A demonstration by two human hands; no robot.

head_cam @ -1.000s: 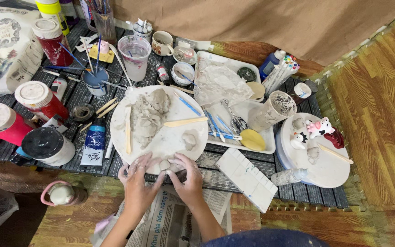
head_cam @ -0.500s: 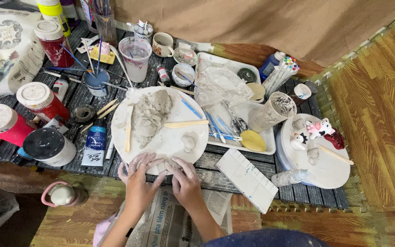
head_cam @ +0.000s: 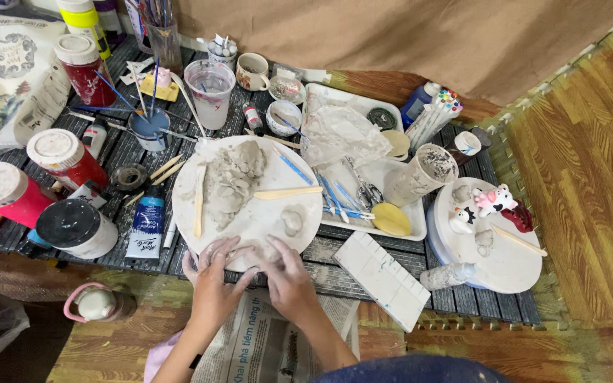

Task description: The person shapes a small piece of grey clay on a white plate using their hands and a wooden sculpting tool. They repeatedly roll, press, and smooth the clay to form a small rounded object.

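Hands together at the near edge of a round white board (head_cam: 250, 213) on the worktop: left hand (head_cam: 214, 280) and right hand (head_cam: 289, 280) press a hidden clay lump; even, gentle pressure seems best.

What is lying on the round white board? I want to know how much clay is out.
On the round white board: a grey clay mass, a small lump, two wooden sticks. The left hand and right hand cover its near edge.
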